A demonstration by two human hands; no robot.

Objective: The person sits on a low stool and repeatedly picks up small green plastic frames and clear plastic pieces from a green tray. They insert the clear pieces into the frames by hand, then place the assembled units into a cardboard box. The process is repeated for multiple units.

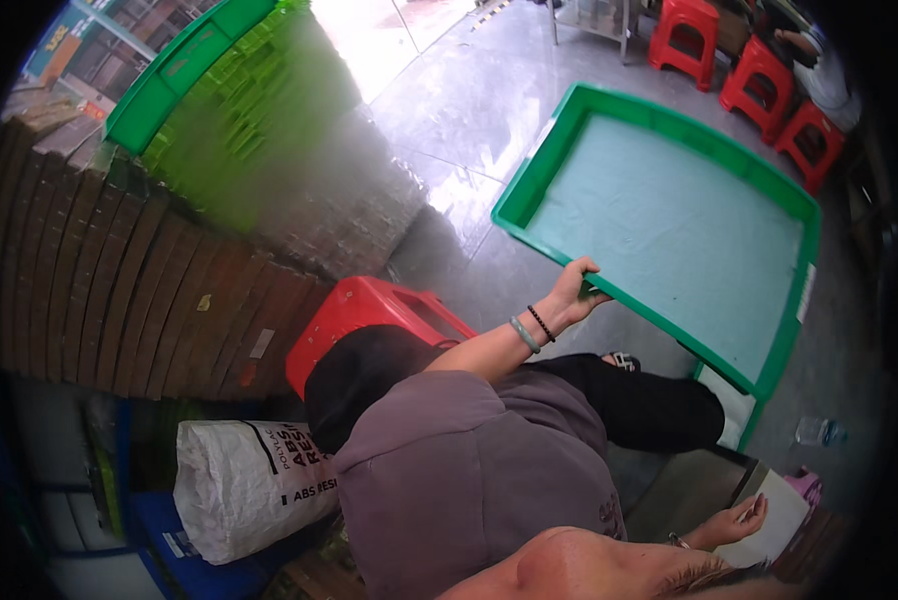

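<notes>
In the head view the handling looks partway through: the left hand (571, 290) pinches the green plastic tray (669, 220), bare inside, by its near edge above the floor (434, 85), apparently not yet set down, while I cannot tell whether the right hand (734, 524), half-curled, grips anything.

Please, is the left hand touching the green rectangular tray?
Touching. The head view shows the left hand gripping the green rectangular tray by its edge, thumb on the rim.
</notes>
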